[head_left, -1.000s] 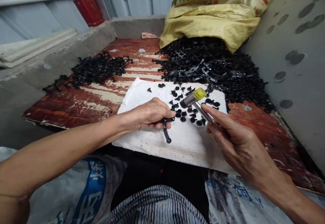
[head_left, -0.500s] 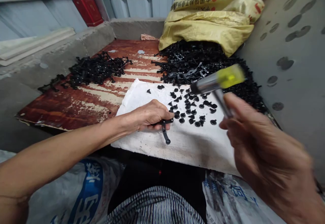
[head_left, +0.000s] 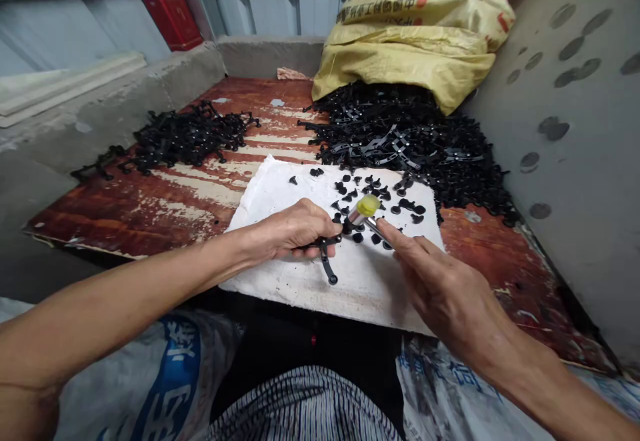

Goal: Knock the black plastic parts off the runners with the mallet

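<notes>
A yellow sack (head_left: 410,41) sat at the upper right, a red box (head_left: 173,21) at the upper left, and a blue-lettered white sack (head_left: 150,381) at the lower left.

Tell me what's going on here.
A person is working over a white slab on a worn red board. Their left hand holds a black plastic piece on the slab, and their right hand grips a small yellow-tipped hammer just beside it. Small black pieces lie scattered on the slab, with heaps of black parts behind it.
</notes>
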A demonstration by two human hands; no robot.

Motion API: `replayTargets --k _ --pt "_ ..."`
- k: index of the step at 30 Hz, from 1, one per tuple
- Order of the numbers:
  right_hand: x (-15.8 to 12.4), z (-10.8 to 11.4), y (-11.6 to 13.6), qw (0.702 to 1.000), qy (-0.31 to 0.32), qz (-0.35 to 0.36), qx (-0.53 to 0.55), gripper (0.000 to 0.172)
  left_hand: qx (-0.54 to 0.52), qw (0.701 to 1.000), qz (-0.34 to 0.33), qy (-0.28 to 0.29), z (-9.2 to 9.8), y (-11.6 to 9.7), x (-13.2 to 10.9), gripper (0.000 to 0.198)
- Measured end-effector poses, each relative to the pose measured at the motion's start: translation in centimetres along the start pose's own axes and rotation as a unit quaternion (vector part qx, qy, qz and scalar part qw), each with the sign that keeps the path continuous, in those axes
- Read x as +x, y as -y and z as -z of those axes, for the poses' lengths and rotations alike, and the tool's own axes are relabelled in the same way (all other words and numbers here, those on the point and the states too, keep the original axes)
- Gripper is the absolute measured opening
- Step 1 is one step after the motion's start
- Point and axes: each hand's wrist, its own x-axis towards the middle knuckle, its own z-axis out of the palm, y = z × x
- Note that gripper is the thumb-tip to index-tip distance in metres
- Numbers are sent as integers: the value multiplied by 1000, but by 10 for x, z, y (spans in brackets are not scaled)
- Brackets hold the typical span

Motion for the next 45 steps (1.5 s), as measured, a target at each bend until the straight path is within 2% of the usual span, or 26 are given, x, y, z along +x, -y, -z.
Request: replayTargets --k 2,5,9,13,25,31,37,45 --pt "2 2 -2 998 -22 -20 51 44 -37 999 -5 -5 2 -2 -2 32" --pt "4 6 0 976 -74 -124 162 41 -110 994 -26 -12 4 -6 -7 29" --pt "6 2 5 922 -20 -239 303 35 -179 983 -47 -14 2 -8 -12 21" --pt "13 -6 5 873 7 -294 389 36 -222 973 -68 -6 -6 -5 -13 16" --pt "16 -7 3 858 1 -296 420 27 -313 944 -59 -82 -24 1 -4 30" --pt "15 -9 0 853 6 -295 430 24 -313 941 -58 -113 -26 3 -1 32" --pt "12 -10 -2 852 0 -290 436 25 -293 945 -45 -139 -29 -4 -2 30" --pt "11 -10 -3 850 -1 -296 435 29 -277 949 -48 -140 -31 -7 -3 34"
